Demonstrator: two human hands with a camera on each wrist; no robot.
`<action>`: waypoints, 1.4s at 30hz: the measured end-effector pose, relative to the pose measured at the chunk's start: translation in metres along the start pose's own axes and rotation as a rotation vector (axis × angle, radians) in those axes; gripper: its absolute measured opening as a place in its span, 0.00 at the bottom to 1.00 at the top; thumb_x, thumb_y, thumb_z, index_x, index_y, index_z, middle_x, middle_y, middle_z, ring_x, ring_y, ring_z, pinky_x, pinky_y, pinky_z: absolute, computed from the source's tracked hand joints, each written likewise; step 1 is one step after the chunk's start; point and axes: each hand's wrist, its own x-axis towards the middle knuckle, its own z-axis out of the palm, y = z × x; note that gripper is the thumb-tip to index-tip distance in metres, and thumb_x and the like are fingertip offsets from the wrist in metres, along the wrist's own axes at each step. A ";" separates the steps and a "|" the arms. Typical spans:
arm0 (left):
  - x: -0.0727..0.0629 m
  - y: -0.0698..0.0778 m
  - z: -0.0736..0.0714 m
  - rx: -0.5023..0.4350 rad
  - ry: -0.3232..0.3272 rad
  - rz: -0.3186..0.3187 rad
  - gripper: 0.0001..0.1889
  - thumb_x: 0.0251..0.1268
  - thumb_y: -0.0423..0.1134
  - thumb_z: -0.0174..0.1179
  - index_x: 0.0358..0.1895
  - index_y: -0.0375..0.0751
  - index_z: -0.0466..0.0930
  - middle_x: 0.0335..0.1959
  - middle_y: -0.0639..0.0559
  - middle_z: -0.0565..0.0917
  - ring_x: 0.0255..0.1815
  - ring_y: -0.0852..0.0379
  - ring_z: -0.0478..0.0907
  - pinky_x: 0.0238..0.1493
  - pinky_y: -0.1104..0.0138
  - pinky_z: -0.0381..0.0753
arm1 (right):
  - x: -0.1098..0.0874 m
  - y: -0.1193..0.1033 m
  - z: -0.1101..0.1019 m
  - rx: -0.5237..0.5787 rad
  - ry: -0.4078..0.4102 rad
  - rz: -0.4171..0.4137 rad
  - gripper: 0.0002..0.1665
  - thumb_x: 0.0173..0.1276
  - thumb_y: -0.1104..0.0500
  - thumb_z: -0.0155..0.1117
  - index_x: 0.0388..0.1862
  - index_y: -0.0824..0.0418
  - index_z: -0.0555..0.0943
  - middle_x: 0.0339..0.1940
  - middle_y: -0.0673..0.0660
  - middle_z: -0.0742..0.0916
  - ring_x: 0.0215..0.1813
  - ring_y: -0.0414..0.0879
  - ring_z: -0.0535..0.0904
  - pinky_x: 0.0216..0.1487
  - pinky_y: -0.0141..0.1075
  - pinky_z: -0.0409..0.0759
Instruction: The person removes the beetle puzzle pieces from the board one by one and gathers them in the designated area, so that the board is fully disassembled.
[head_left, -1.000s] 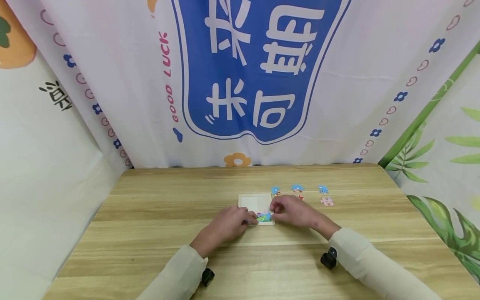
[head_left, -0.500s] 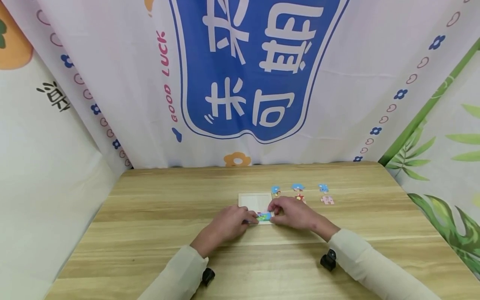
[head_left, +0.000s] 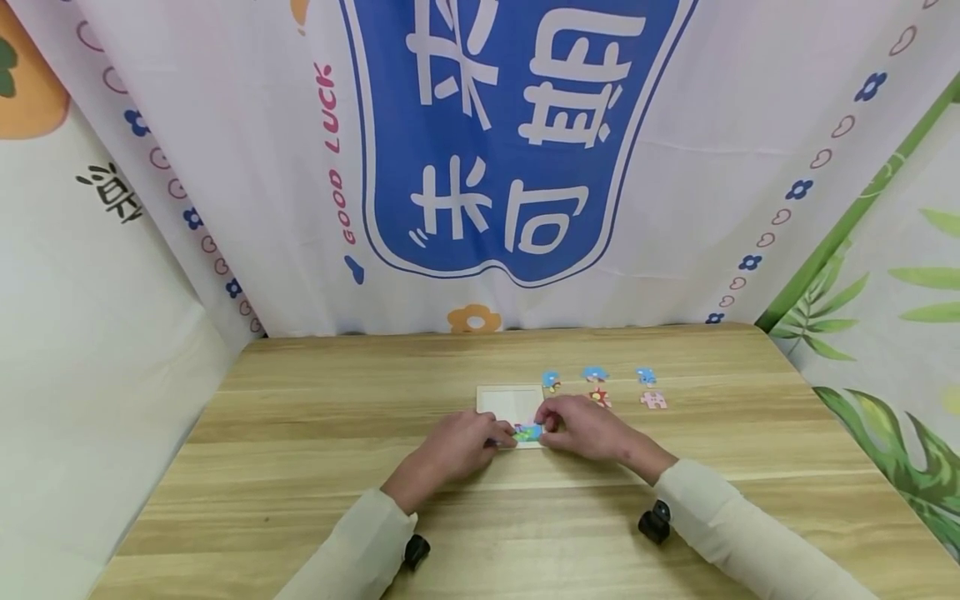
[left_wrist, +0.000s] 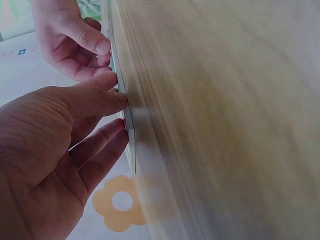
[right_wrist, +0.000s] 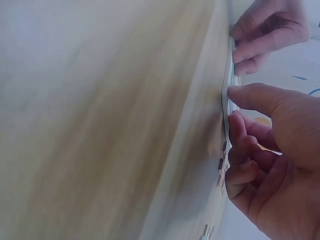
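Observation:
A small pale puzzle tray (head_left: 510, 403) lies on the wooden table. Along its near side sit green and blue jigsaw pieces (head_left: 527, 433), partly covered by fingers. My left hand (head_left: 467, 446) rests on the tray's near left corner, its thumb and fingers fairly straight; in the left wrist view the thumb touches the tray's edge (left_wrist: 131, 130). At the near right corner my right hand (head_left: 588, 427) pinches at a blue jigsaw piece with thumb and forefinger. The other right fingers are curled, as the right wrist view shows, and they hide much of that piece.
Several loose jigsaw pieces lie behind and right of the tray: blue ones (head_left: 595, 373), a pink one (head_left: 653, 400) and one with a red star (head_left: 600, 397), partly behind the right hand. A printed curtain (head_left: 675, 250) hangs along the table's back edge.
My right hand has shifted slightly left over the tray's near right corner, showing more of the red star piece. The left hand stays where it was.

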 end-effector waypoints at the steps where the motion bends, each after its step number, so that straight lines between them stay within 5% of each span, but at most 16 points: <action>1: 0.000 0.000 0.000 0.001 0.002 0.000 0.12 0.68 0.32 0.68 0.49 0.51 0.93 0.53 0.58 0.87 0.44 0.56 0.84 0.41 0.68 0.81 | 0.000 0.000 0.000 -0.002 0.001 0.000 0.08 0.68 0.62 0.73 0.45 0.58 0.84 0.33 0.43 0.83 0.36 0.37 0.77 0.43 0.37 0.79; 12: 0.000 0.000 0.001 -0.001 -0.002 -0.013 0.13 0.68 0.31 0.67 0.49 0.53 0.93 0.53 0.59 0.87 0.42 0.58 0.83 0.38 0.71 0.79 | 0.001 -0.004 0.001 -0.007 0.035 0.012 0.11 0.64 0.62 0.75 0.43 0.57 0.83 0.34 0.44 0.84 0.37 0.37 0.79 0.44 0.36 0.81; 21: 0.000 0.001 0.001 -0.006 0.003 -0.012 0.12 0.68 0.32 0.68 0.49 0.52 0.93 0.53 0.59 0.87 0.45 0.57 0.84 0.40 0.71 0.80 | 0.000 -0.003 0.002 0.020 0.079 -0.007 0.01 0.73 0.61 0.67 0.41 0.58 0.84 0.34 0.43 0.85 0.35 0.36 0.79 0.39 0.34 0.81; 27: 0.000 0.001 0.001 0.000 0.005 -0.011 0.12 0.68 0.32 0.68 0.49 0.52 0.93 0.53 0.60 0.87 0.44 0.58 0.84 0.39 0.71 0.79 | -0.001 -0.004 -0.001 0.033 0.095 -0.001 0.04 0.74 0.62 0.66 0.38 0.55 0.84 0.31 0.42 0.84 0.31 0.37 0.77 0.33 0.33 0.79; 42: 0.001 0.000 0.002 -0.005 0.008 -0.012 0.13 0.68 0.31 0.67 0.49 0.52 0.93 0.53 0.60 0.87 0.43 0.58 0.84 0.38 0.72 0.78 | -0.003 -0.005 -0.001 0.023 0.131 -0.003 0.05 0.74 0.63 0.64 0.38 0.54 0.82 0.33 0.43 0.83 0.33 0.38 0.76 0.36 0.33 0.79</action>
